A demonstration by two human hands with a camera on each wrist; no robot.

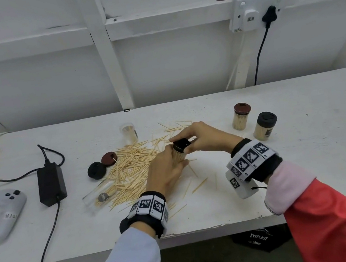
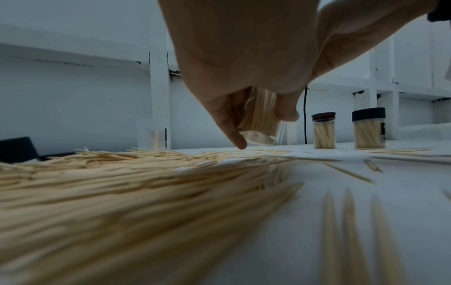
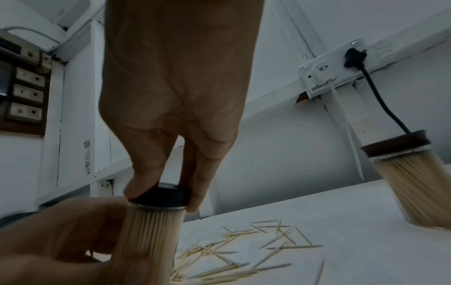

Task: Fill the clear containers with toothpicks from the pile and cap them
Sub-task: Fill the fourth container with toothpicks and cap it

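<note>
- Left hand [image 1: 166, 172]: fingers wrapped round a clear container [image 3: 151, 231] packed full of toothpicks, held tilted above the table [image 1: 307, 166], its base clear of the surface in the left wrist view.
- Right hand [image 1: 204, 137]: fingertips [image 3: 136, 189] pinching the black cap [image 1: 182, 144] seated on that container's mouth.
- Toothpick pile [image 1: 133, 170]: spread on the table just left of the held container; loose strays lie around it.
- Brown-capped container [image 1: 241, 116] and black-capped container [image 1: 264, 125]: upright, full, side by side to the right.
- Uncapped container [image 1: 129, 133]: upright behind the pile, nearly empty.
- Another clear container [image 1: 98, 194]: lying on its side at the pile's left edge.
- Spare black cap [image 1: 96, 170] and brown cap [image 1: 109, 158]: resting left of the pile.
- Power adapter [image 1: 51, 185] and grey controller [image 1: 8, 211]: far left.
</note>
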